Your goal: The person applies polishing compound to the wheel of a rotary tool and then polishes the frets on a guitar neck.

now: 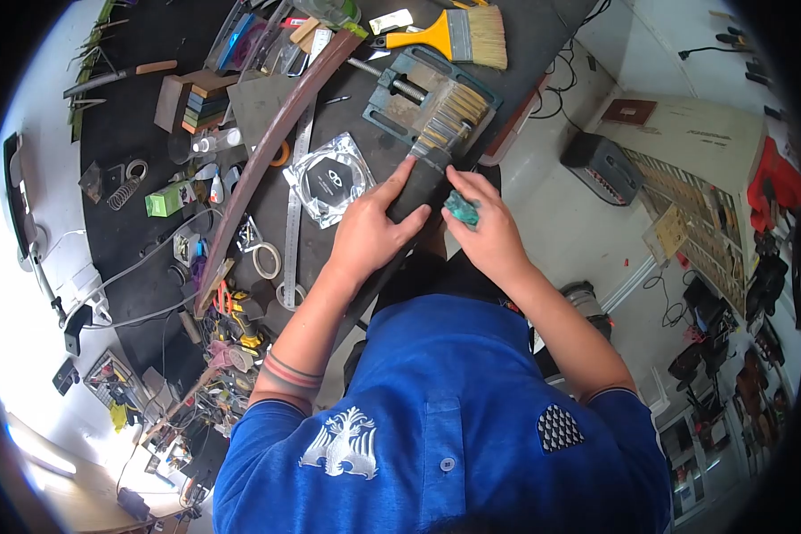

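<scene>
A dark, flat bar-like piece runs from a metal vise at the bench edge toward my body. My left hand lies on its left side, the index finger stretched along it and the thumb apart. At its right side is my right hand, fingers closed round a small green lump. The fingertips of my right hand touch or nearly touch the dark piece. A brush with yellowish bristles appears to lie over the vise, just beyond my fingers.
Left of my hands are a coiled item in a clear bag, a metal ruler and a long curved brown strip. A yellow-handled brush lies beyond the vise. A black case stands lower at the right.
</scene>
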`<state>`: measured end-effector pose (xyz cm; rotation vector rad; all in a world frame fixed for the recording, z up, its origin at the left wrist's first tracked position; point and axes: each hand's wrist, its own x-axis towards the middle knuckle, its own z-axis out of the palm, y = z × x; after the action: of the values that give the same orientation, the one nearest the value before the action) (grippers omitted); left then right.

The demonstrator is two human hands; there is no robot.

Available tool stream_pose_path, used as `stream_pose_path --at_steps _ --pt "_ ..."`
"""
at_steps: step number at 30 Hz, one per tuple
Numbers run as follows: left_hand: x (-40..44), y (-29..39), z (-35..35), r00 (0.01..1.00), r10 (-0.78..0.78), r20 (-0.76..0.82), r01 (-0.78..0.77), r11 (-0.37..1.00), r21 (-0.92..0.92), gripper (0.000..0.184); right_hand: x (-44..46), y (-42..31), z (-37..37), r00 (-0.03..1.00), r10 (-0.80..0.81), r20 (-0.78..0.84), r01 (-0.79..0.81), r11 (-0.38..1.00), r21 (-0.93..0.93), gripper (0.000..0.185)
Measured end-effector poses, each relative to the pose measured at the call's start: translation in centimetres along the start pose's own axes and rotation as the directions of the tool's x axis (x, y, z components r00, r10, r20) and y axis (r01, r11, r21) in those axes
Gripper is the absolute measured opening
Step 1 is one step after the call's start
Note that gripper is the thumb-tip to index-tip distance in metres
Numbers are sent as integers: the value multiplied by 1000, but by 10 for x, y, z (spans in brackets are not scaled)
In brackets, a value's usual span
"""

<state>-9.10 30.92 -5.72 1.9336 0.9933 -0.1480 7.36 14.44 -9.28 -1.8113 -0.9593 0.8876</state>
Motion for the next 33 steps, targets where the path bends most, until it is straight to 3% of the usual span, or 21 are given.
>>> stream_pose_path --at_steps 5,14,23,26,29,33 --pt "-3 -7 -1 997 -29 -75 28 1000 -14 84 13 -2 8 999 -5 46 5 1000 3 64" --pt "-1 -9 0 998 59 -3 -59 994 96 83 -5 3 6 999 47 8 -47 998 33 65" --pt "-2 -6 -4 999 -11 -46 11 1000 7 82 10 -3 10 999 17 31 -17 1000 11 64" --pt "-1 1 -10 991 -123 -58 121 992 -35 82 23 -2 18 1000 -2 30 2 1000 4 64" --pt "2 -11 -6 990 -57 -129 50 997 -54 82 30 0 22 999 -15 28 15 1000 0 63" --pt "2 -8 -6 988 -78 -131 71 996 -55 82 33 2 23 999 -20 33 19 1000 13 64"
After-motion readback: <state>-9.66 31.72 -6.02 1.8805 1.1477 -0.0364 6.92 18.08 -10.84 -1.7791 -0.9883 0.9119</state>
